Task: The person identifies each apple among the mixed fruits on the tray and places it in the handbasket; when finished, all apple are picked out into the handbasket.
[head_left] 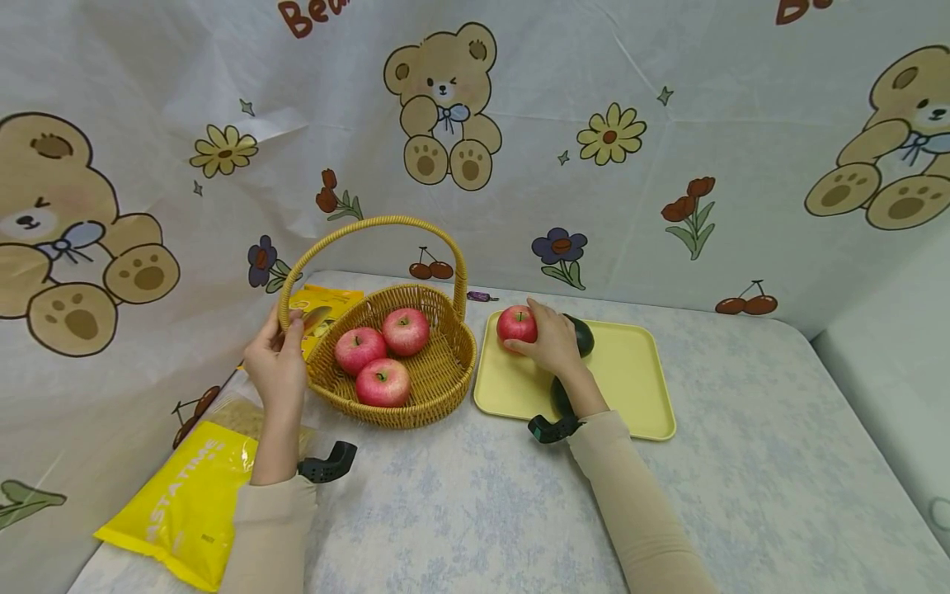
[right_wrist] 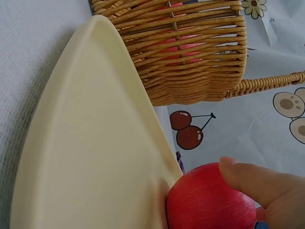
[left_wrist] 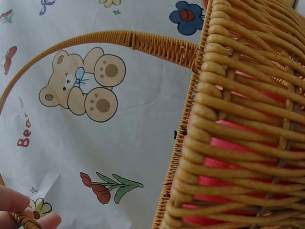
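My left hand grips the handle of a wicker basket at its left side; in the left wrist view the fingertips curl round the handle. Three red apples lie inside the basket. Over the left part of a yellow tray, my right hand holds another red apple, with the thumb and fingers round its sides. In the right wrist view this apple is close over the tray's far corner. Dark green, smooth objects lie on the tray, partly hidden by the right hand and wrist.
A yellow pasta bag lies at the front left, partly under the left forearm. Behind the basket's left side is another yellow packet. A small purple wrapped item lies near the back, by a bear-print cloth.
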A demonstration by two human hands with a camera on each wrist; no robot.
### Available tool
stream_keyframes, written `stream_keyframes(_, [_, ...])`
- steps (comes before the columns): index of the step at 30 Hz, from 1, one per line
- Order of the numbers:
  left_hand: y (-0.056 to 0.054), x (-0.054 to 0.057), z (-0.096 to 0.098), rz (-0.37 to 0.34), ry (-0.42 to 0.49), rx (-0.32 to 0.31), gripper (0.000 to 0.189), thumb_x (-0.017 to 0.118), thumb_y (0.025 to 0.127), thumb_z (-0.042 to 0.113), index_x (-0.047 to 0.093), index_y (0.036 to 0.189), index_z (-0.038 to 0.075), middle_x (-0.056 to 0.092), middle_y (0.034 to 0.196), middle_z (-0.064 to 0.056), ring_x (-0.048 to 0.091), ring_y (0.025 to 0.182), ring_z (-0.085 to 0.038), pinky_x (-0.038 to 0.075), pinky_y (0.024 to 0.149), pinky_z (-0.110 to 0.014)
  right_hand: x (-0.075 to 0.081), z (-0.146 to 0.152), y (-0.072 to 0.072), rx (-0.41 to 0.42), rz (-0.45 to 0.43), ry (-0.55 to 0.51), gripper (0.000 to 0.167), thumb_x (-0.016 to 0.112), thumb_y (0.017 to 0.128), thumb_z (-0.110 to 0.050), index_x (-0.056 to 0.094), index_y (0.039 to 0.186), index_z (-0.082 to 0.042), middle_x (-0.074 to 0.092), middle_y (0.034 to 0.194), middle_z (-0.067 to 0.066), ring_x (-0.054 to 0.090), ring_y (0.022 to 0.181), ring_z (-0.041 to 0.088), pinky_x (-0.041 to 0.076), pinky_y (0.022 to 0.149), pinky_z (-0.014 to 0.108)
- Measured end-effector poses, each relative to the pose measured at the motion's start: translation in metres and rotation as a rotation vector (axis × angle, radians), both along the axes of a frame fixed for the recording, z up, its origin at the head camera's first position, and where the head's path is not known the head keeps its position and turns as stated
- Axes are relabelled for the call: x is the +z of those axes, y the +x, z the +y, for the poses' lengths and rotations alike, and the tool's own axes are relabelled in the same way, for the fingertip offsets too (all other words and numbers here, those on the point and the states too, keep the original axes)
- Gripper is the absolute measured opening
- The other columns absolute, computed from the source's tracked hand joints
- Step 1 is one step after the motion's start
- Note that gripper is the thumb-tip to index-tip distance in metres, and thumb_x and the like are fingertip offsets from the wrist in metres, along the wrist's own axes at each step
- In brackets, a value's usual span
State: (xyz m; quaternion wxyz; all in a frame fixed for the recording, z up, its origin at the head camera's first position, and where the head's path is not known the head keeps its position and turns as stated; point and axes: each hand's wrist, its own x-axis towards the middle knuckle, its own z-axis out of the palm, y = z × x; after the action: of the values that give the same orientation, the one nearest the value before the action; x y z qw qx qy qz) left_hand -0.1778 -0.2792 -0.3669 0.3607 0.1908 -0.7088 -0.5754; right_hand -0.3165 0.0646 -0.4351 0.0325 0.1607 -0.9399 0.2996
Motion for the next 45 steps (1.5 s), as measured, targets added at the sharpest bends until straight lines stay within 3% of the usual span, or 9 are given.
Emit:
stream_keyframes(10, [-0.0002, 0.0005, -0.0005, -0.008, -0.003, -0.007, 0.036, 0.058, 0.099, 0.018, 0.061, 0.134, 0.01, 0.066, 0.123, -0.014, 0.062, 0.102, -0.002, 0.05, 0.091, -0.016, -0.0003, -0.002, 0.0006, -0.011, -0.013, 0.064, 0.084, 0.074, 0.086, -0.036, 0.032, 0.15, -0.001, 0.045, 0.146, 0.024, 0.041, 0.136, 0.039, 0.014, 0.119, 0.052])
stream_keyframes(21, [0.0011, 0.0014, 0.0002, -0.02, -0.004, -0.003, 0.037, 0.058, 0.099, 0.019, 0.059, 0.136, 0.013, 0.066, 0.124, -0.014, 0.062, 0.103, -0.002, 0.05, 0.092, -0.017, -0.0004, -0.0021, 0.0013, -0.035, 0.008, 0.093, 0.083, 0.076, 0.084, -0.038, 0.039, 0.146, 0.002, 0.047, 0.141, 0.025, 0.041, 0.133, 0.039, 0.019, 0.118, 0.052])
stream_keyframes(33, [0.0009, 0.0013, 0.0002, -0.023, 0.004, -0.003, 0.04, 0.058, 0.099, 0.018, 0.055, 0.139, 0.015, 0.067, 0.123, -0.012, 0.061, 0.103, -0.002, 0.051, 0.092, -0.018, -0.0005, -0.0021, 0.0039, -0.042, 0.06, 0.048, 0.082, 0.084, 0.074, -0.04, 0.051, 0.136, 0.002, 0.055, 0.129, 0.024, 0.05, 0.119, 0.04, 0.035, 0.109, 0.053])
stream_keyframes(39, [0.001, 0.0016, 0.0003, -0.034, 0.007, -0.007, 0.041, 0.057, 0.099, 0.02, 0.054, 0.14, 0.015, 0.066, 0.125, -0.013, 0.062, 0.107, -0.004, 0.05, 0.095, -0.02, 0.0014, 0.0001, 0.0052, -0.056, 0.092, -0.038, 0.082, 0.085, 0.07, -0.04, 0.052, 0.133, 0.0, 0.055, 0.126, 0.021, 0.053, 0.113, 0.037, 0.046, 0.098, 0.053])
stream_keyframes(45, [0.002, 0.002, 0.0002, -0.03, 0.002, -0.011, 0.041, 0.057, 0.099, 0.02, 0.054, 0.14, 0.014, 0.066, 0.125, -0.013, 0.062, 0.11, -0.009, 0.05, 0.096, -0.022, 0.003, 0.0039, 0.0044, -0.059, 0.169, -0.134, 0.078, 0.084, 0.07, -0.038, 0.053, 0.131, -0.001, 0.055, 0.126, 0.019, 0.052, 0.115, 0.034, 0.048, 0.096, 0.051])
